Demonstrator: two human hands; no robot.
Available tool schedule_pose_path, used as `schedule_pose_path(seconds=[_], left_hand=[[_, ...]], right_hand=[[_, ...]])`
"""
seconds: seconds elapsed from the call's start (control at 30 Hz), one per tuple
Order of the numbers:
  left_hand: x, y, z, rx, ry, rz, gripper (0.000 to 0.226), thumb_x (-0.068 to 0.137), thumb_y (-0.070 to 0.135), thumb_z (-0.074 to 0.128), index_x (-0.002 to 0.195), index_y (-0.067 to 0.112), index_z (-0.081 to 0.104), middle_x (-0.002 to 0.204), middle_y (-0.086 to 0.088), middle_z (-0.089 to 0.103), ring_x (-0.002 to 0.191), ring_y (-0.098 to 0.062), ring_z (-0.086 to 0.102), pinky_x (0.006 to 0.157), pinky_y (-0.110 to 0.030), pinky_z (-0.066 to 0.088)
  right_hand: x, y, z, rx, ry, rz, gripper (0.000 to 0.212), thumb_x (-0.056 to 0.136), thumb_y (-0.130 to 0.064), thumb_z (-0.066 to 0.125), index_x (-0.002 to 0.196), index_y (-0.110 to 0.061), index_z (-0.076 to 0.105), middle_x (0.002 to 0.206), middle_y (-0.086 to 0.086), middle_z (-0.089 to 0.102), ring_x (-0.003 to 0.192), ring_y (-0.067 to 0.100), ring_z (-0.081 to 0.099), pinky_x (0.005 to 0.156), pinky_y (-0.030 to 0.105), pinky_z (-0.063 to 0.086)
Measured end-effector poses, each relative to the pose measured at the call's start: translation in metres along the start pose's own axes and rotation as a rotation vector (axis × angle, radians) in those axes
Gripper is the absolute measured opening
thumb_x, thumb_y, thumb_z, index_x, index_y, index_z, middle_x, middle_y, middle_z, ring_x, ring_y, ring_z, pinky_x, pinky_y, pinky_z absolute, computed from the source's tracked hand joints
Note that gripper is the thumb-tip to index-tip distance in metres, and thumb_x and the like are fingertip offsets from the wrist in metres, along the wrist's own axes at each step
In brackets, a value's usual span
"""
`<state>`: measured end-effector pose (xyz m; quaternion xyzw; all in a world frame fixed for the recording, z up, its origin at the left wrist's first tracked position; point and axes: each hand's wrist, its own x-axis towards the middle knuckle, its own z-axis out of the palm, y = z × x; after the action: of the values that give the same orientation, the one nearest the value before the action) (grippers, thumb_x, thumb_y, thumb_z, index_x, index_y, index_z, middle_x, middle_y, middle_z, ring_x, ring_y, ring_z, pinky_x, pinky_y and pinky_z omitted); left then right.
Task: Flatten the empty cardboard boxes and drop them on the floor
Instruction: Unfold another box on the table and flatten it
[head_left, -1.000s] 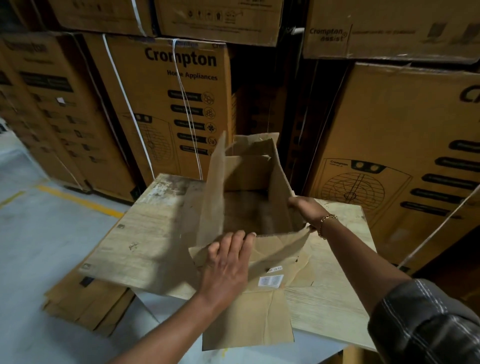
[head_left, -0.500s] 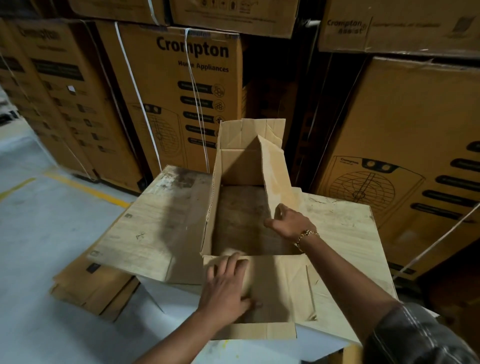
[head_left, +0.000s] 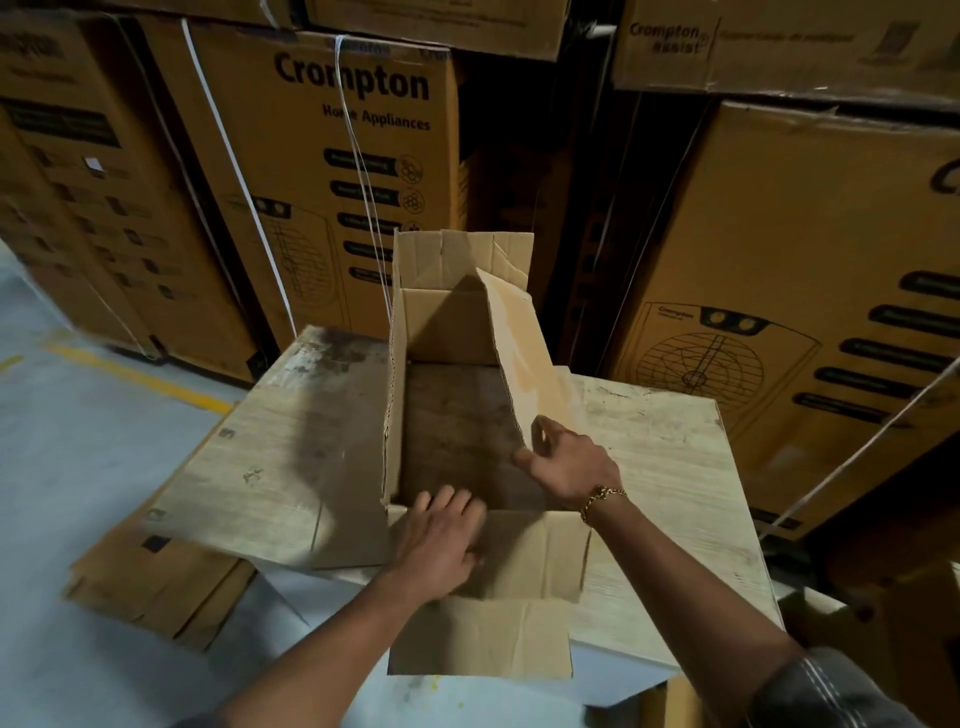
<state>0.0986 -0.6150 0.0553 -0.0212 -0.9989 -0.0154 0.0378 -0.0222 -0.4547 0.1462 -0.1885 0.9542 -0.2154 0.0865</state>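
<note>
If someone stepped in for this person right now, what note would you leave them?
Left hand: lies flat on the near flap of the box, pressing it down.
Right hand: grips the box's right wall.
The box stands open on the table, not yet flat.
Done: flattened cardboard lies on the floor beside the table.
Left: collapse this box and drop it on the floor.

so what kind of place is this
Most likely a warehouse or stockroom: strapped appliance cartons stacked high behind the table, a yellow line painted on the grey floor, and flattened cardboard lying on it.
</note>
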Motion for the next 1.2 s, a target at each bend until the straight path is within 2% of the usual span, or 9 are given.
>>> schedule_pose_path(seconds=[0.13,0.23,0.37,0.5,0.6,0.73,0.97,1.07,1.2], left_hand=[[-0.04,-0.011,0.002,-0.206,0.323,-0.188,0.059,0.074,0.061,0.063,0.123,0.03,0.054,0.124,0.003,0.052,0.117,-0.022,0.046,0.091,-0.047,0.038],[-0.049,-0.026,-0.003,-0.455,0.565,-0.578,0.058,0.073,0.063,0.061,0.113,0.022,0.052,0.113,-0.003,0.052,0.105,-0.026,0.048,0.086,-0.045,0.039],[-0.022,-0.062,-0.002,-0.818,0.257,-0.882,0.081,0.072,0.065,0.073,0.128,0.013,0.044,0.126,-0.01,0.048,0.119,-0.033,0.05,0.095,-0.048,0.045],[-0.001,-0.077,0.001,-0.943,0.101,-0.824,0.085,0.076,0.079,0.049,0.135,0.017,0.051,0.132,-0.012,0.059,0.118,-0.033,0.058,0.097,-0.043,0.048],[0.006,-0.073,-0.008,-0.992,0.182,-0.845,0.088,0.079,0.087,0.032,0.098,0.008,0.066,0.097,-0.015,0.069,0.088,-0.029,0.064,0.083,-0.042,0.052],[0.014,-0.078,-0.047,-1.014,0.332,-0.88,0.071,0.086,0.077,0.038,0.064,0.011,0.054,0.068,-0.009,0.06,0.069,-0.03,0.06,0.066,-0.041,0.049],[0.035,-0.11,-0.129,-0.947,0.504,-0.677,0.059,0.089,0.066,0.051,0.071,0.011,0.061,0.076,-0.01,0.062,0.071,-0.027,0.058,0.055,-0.029,0.034],[0.036,-0.102,-0.16,-0.8,0.476,-0.522,0.058,0.095,0.056,0.05,0.057,0.013,0.056,0.059,-0.005,0.058,0.054,-0.024,0.056,0.046,-0.029,0.036],[0.046,-0.09,-0.164,-0.398,0.505,-0.249,0.044,0.094,0.05,0.045,0.097,0.016,0.071,0.08,-0.004,0.07,0.069,-0.025,0.062,0.06,-0.028,0.038]], right_hand=[[-0.001,0.003,-0.008,0.072,0.054,0.039,0.041,0.083,-0.057,0.05,0.114,-0.031,0.058,0.101,0.006,0.068,0.089,0.031,0.06,0.072,0.034,0.046],[-0.004,0.015,-0.016,0.314,0.235,0.109,0.053,0.084,-0.052,0.042,0.127,-0.027,0.062,0.101,0.007,0.071,0.09,0.029,0.065,0.076,0.036,0.054],[-0.009,0.044,-0.015,0.678,0.388,0.29,0.032,0.092,-0.035,0.053,0.091,-0.007,0.068,0.082,0.013,0.069,0.079,0.035,0.066,0.073,0.049,0.058],[-0.021,0.068,0.023,0.665,0.14,0.373,0.022,0.093,-0.024,0.058,0.111,-0.015,0.068,0.103,0.01,0.072,0.086,0.026,0.066,0.078,0.04,0.055],[-0.018,0.073,0.046,0.719,0.046,0.337,0.043,0.095,-0.013,0.051,0.136,-0.027,0.057,0.125,-0.002,0.062,0.111,0.022,0.059,0.095,0.036,0.049],[-0.002,0.061,0.054,0.946,0.2,0.425,0.025,0.093,0.001,0.051,0.103,-0.009,0.071,0.103,0.009,0.073,0.093,0.024,0.066,0.081,0.034,0.052],[0.046,0.014,0.056,1.309,0.301,0.521,0.023,0.09,-0.007,0.065,0.109,0.005,0.066,0.106,0.015,0.073,0.098,0.031,0.069,0.093,0.042,0.054],[0.065,0.0,0.063,1.339,0.284,0.592,0.026,0.089,-0.008,0.064,0.111,0.007,0.064,0.093,0.014,0.066,0.083,0.028,0.061,0.069,0.034,0.05],[0.063,-0.012,0.075,1.26,0.086,0.643,0.02,0.094,-0.016,0.056,0.112,-0.013,0.062,0.096,0.008,0.06,0.079,0.022,0.053,0.063,0.029,0.044]])
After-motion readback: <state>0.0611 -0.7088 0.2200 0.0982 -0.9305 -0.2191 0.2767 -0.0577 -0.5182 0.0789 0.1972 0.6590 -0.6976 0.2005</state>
